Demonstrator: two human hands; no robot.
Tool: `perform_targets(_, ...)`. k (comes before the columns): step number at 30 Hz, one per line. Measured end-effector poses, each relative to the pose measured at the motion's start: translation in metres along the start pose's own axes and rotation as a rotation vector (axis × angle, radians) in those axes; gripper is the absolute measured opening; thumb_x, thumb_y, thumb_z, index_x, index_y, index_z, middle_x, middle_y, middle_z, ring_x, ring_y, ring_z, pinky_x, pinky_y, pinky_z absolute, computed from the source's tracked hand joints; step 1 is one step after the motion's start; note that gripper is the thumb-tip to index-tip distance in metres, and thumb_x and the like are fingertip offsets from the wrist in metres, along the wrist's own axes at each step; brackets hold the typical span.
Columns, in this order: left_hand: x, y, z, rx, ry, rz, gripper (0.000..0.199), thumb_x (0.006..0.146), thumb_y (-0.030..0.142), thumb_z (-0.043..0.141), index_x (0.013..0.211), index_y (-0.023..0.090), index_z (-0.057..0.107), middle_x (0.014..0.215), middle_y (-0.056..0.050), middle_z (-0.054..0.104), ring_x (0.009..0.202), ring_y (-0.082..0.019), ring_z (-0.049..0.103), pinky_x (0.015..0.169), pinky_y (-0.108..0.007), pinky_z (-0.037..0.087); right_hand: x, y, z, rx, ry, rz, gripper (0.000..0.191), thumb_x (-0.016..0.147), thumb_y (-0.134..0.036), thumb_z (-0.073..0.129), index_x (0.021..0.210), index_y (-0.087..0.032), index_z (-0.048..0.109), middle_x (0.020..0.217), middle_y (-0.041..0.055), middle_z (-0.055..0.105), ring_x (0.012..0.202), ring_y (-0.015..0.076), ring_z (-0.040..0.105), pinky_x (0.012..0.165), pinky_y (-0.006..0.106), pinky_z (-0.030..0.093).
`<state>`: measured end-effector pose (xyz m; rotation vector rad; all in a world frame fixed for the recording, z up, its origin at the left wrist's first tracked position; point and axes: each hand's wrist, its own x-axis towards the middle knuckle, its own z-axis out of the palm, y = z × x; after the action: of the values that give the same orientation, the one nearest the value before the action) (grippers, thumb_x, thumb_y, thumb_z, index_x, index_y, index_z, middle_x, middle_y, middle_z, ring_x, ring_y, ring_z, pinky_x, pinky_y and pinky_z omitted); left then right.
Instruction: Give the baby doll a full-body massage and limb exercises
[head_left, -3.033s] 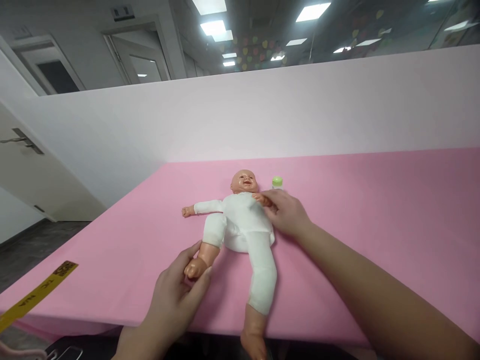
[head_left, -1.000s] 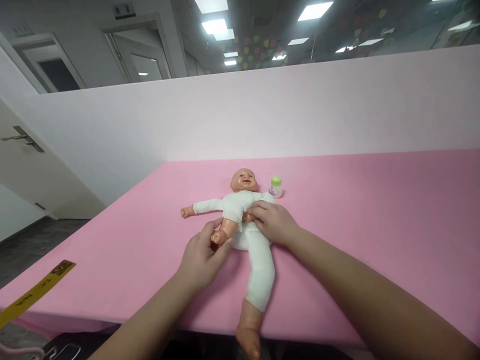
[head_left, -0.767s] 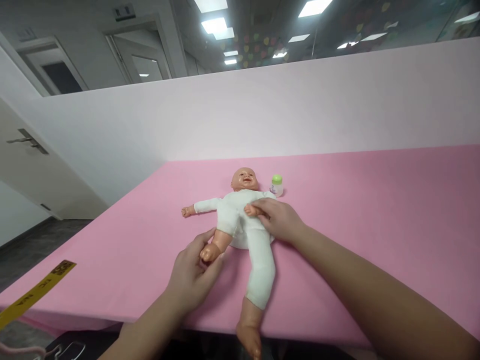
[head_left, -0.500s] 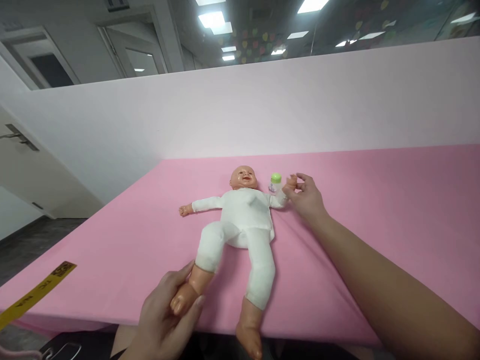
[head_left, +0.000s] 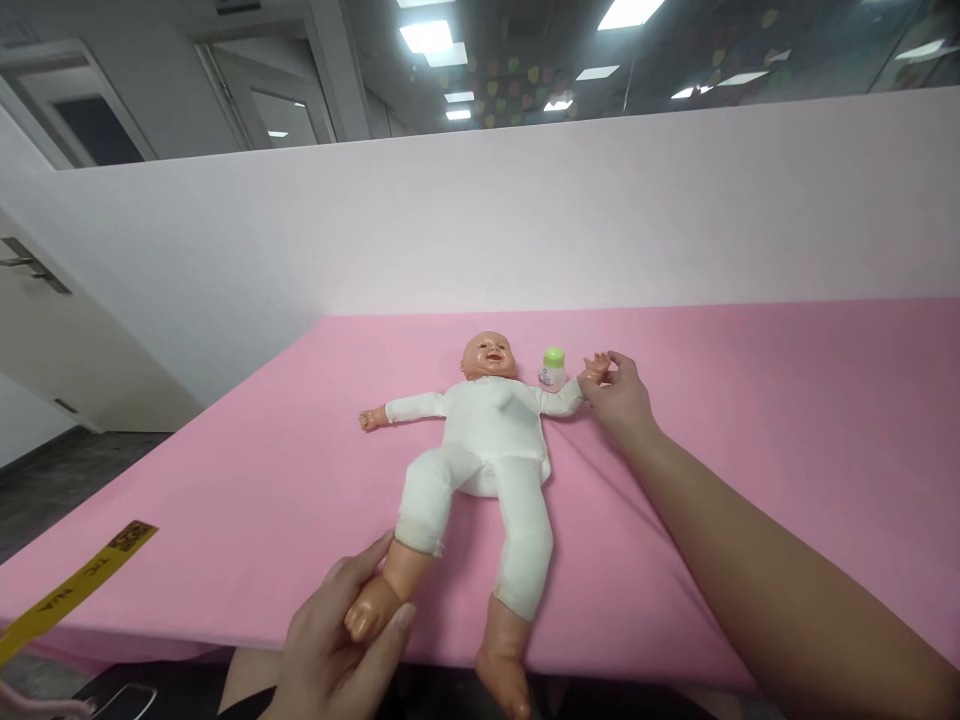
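A baby doll with a white cloth body lies on its back on the pink cloth, its head toward the wall. My left hand is closed around the doll's foot on the left of the picture, fingers behind it and thumb along its near side. With my right hand I grip the doll's hand on the right between thumb and fingers. Just beside that arm stands a small clear bottle with a green cap. The doll's other foot hangs over the table's front edge.
A white wall rises behind the pink-covered table, with a glass pane above it. On the left are a door with a handle and a yellow strip near the table's corner.
My right hand has moved slightly to the right with the doll's hand, and the doll's arm is straighter. My left hand keeps its hold on the foot with a very small shift.
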<state>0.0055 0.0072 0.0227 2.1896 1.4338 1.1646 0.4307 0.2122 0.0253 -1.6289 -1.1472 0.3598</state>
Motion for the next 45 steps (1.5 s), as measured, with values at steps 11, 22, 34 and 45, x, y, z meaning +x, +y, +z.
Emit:
perform_targets(11, 0.096, 0.041, 0.037, -0.204, -0.100, -0.224, 0.052, 0.095, 0.042, 0.068, 0.142, 0.021, 0.061, 0.102, -0.003, 0.079, 0.086, -0.022, 0.074, 0.073, -0.032, 0.059, -0.073, -0.065, 0.035, -0.212, -0.449, -0.826, 0.025, 0.096, -0.017, 0.061, 0.113, -0.029, 0.073, 0.120, 0.0008, 0.078, 0.108, 0.0221, 0.072, 0.089, 0.036, 0.056)
perform_targets(22, 0.109, 0.028, 0.051, -0.248, -0.093, -0.272, 0.056, 0.097, 0.044, 0.066, 0.146, 0.021, 0.056, 0.101, -0.004, 0.077, 0.081, -0.020, 0.070, 0.074, -0.032, 0.056, -0.076, -0.066, 0.035, -0.168, -0.463, -0.774, 0.036, 0.091, -0.012, 0.062, 0.121, -0.030, 0.073, 0.125, 0.0002, 0.077, 0.113, 0.0232, 0.071, 0.094, 0.037, 0.056)
perform_targets(34, 0.022, 0.012, -0.008, -0.127, -0.233, -0.104, 0.052, 0.098, 0.037, 0.066, 0.148, 0.034, 0.054, 0.097, 0.003, 0.077, 0.085, -0.020, 0.077, 0.073, -0.024, 0.063, -0.018, -0.022, 0.013, 0.274, 0.005, -0.129, 0.062, 0.088, -0.053, 0.076, 0.141, -0.028, 0.056, 0.128, 0.0079, 0.073, 0.065, 0.0129, 0.060, 0.064, 0.029, 0.055)
perform_targets(45, 0.002, 0.000, -0.015, 0.181, -0.169, 0.255, 0.065, 0.087, 0.027, 0.073, 0.146, 0.039, 0.051, 0.081, 0.005, 0.072, 0.067, -0.017, 0.073, 0.061, -0.021, 0.061, 0.025, 0.032, -0.014, -0.409, -0.120, 0.160, 0.059, 0.091, -0.054, 0.068, 0.139, -0.022, 0.061, 0.125, 0.0142, 0.075, 0.111, 0.0342, 0.070, 0.088, 0.040, 0.053)
